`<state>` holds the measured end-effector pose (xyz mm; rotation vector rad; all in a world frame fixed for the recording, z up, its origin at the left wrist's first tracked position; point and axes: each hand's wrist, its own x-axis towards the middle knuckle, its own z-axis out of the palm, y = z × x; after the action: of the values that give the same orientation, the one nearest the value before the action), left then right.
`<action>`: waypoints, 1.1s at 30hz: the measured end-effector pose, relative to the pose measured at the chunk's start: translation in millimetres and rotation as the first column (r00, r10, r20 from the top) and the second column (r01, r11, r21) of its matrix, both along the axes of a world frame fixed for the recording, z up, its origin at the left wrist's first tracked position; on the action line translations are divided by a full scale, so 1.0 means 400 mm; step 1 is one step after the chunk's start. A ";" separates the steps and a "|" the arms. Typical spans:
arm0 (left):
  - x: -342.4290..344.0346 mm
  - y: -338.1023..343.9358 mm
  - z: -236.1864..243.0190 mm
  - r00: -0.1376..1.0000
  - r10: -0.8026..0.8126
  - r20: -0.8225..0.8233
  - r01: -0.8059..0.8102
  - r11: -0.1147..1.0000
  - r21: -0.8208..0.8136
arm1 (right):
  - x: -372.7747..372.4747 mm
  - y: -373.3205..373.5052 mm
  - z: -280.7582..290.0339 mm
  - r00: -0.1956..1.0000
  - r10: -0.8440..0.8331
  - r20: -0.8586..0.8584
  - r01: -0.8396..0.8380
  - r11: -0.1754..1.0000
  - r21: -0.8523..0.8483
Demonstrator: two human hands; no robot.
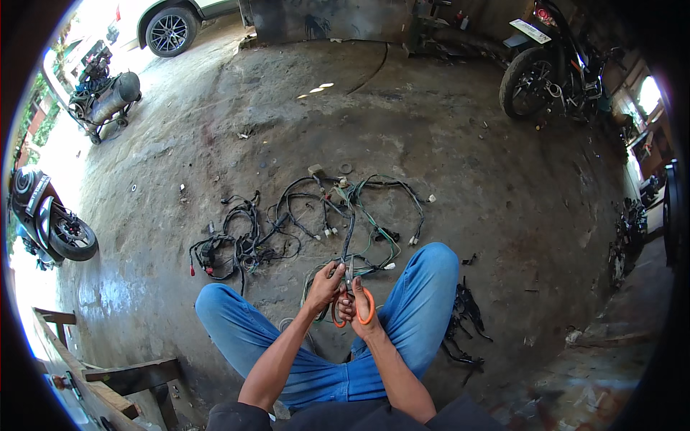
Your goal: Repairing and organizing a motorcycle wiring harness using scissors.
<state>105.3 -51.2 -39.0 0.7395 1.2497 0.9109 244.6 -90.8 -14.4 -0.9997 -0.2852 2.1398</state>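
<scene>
A black-wrapped wiring harness [350, 228] with green wires and white plugs lies spread over the floor in front of me. Its near end rises between my knees, where my left hand [325, 286] is closed round it. In my right hand [357, 310] is a pair of scissors [366, 307] with orange handles, its fingers wrapped at the loops. The blades point away from me, right beside the harness near my left fingertips. Whether they touch the wires I cannot tell. More tangled black cable [241, 241] with red and white connectors spreads to the left.
Black cable scraps [466, 316] lie beside my right knee. A wooden bench [133, 377] stands near left. Motorcycles stand at the left [61, 226] and far right [539, 72]. An air compressor [108, 97] and a car wheel [171, 32] are at the far left.
</scene>
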 end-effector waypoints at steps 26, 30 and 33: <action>-0.042 -0.041 -0.022 0.998 0.039 -0.051 -0.038 0.999 0.025 | 0.024 0.104 -0.017 0.739 -0.239 0.630 0.079 0.959 0.270; -0.026 -0.044 -0.030 0.998 0.014 0.066 -0.012 0.999 -0.042 | -0.001 0.154 -0.138 0.700 -0.236 0.674 0.049 0.957 0.285; -0.035 -0.048 -0.034 0.979 0.048 0.196 0.002 0.970 -0.245 | -0.033 0.185 -0.133 0.730 -0.186 0.657 -0.016 0.958 0.288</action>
<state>91.4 -70.5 -52.6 0.4276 1.1663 0.8111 231.4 -16.8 -67.7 -1.5639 -0.8504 1.5047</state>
